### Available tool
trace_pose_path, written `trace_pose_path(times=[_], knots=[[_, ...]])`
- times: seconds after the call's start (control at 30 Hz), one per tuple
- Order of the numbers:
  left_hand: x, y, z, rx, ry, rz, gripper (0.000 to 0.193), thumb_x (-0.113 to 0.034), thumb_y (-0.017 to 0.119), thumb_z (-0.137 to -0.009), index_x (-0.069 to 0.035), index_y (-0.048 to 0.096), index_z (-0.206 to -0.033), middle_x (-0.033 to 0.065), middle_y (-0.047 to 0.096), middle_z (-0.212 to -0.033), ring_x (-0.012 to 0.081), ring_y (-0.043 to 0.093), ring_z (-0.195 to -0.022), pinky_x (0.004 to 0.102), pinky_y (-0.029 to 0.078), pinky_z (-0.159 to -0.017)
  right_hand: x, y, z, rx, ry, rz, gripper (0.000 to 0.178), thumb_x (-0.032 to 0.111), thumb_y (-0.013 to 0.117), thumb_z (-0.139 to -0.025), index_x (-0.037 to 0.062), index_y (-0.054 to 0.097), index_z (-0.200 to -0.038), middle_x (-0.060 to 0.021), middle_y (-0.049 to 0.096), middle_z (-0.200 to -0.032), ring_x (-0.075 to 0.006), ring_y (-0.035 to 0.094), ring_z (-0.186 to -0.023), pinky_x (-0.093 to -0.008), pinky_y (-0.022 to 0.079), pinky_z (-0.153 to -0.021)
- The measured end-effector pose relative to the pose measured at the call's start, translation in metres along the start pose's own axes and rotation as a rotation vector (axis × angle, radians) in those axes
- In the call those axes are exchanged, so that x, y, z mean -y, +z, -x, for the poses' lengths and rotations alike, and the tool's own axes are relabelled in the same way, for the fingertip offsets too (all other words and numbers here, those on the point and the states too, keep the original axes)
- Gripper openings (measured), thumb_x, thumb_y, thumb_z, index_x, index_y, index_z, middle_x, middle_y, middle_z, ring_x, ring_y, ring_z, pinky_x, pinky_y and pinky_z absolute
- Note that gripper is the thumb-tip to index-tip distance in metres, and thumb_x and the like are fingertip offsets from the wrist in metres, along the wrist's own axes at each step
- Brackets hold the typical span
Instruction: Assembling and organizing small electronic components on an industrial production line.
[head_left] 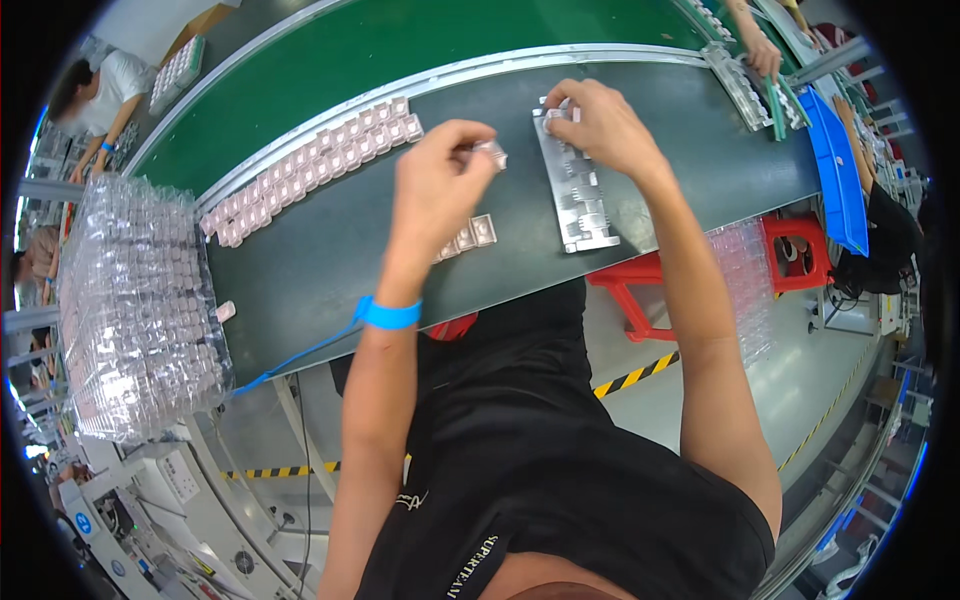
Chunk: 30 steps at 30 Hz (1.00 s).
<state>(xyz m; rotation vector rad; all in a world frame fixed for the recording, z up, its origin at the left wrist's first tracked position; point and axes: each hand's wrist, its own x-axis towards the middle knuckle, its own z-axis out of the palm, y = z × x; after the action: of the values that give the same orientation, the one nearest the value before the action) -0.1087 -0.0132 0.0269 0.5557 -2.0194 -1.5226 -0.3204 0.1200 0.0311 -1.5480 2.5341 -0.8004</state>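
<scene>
1. The hands are well apart from each other: the left hand (440,180) pinches a small pale part (496,153) between thumb and fingers above the worktop (680,130)
2. The right hand (605,125) bends its fingers over the far end of the long metal holder (582,205); whether they grip it, or press something into it, I cannot tell
3. The holder lies on the worktop, to the right of the left hand; its fittings are too small to show which places are filled, so the work looks part-way through
4. Much seems left: a long block of pinkish parts (310,170) lines the far edge, a short row (482,230) sits near the left wrist, and stacked clear trays (140,310) stand at the left end
5. Writing: pale lettering (474,568) runs down the black shirt (560,430), and a round blue sticker (83,522) with a white mark is on equipment at lower left; no label shows on the holder
</scene>
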Motion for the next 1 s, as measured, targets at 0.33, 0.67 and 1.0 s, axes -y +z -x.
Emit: trace_pose_path(times=[0.33,0.67,1.0], knots=[[0.033,-0.126,0.090,0.059,-0.206,-0.134,0.023,-0.004,0.058,-0.100,0.001,0.071,-0.117,0.0094,0.074,-0.100,0.0157,0.068,-0.082,0.0307,0.053,-0.077,0.026,-0.010,-0.008,0.090,-0.158,0.138,0.018,0.016,0.068,-0.092,0.0005,0.065,-0.100,-0.0172,0.065,-0.101,-0.0381,0.063,-0.093,-0.0454,0.050,-0.082],[0.037,-0.119,0.102,0.023,-0.008,-0.314,0.029,-0.001,0.057,-0.092,0.000,0.070,-0.119,0.0166,0.066,-0.123,0.0350,0.065,-0.102,0.0402,0.053,-0.088,0.041,-0.020,-0.011,0.210,-0.084,0.286,0.028,0.013,0.070,-0.090,0.0044,0.067,-0.117,-0.0176,0.068,-0.109,-0.0385,0.066,-0.103,-0.0469,0.052,-0.090],[0.042,-0.105,0.114,0.044,0.170,-0.462,0.042,-0.001,0.072,-0.082,-0.004,0.069,-0.123,0.0114,0.067,-0.120,0.0324,0.058,-0.108,0.0419,0.051,-0.094,0.064,0.020,-0.005,0.293,-0.300,0.420,0.034,0.003,0.066,-0.086,0.0091,0.064,-0.119,-0.0152,0.068,-0.107,-0.0389,0.067,-0.100,-0.0488,0.054,-0.089]])
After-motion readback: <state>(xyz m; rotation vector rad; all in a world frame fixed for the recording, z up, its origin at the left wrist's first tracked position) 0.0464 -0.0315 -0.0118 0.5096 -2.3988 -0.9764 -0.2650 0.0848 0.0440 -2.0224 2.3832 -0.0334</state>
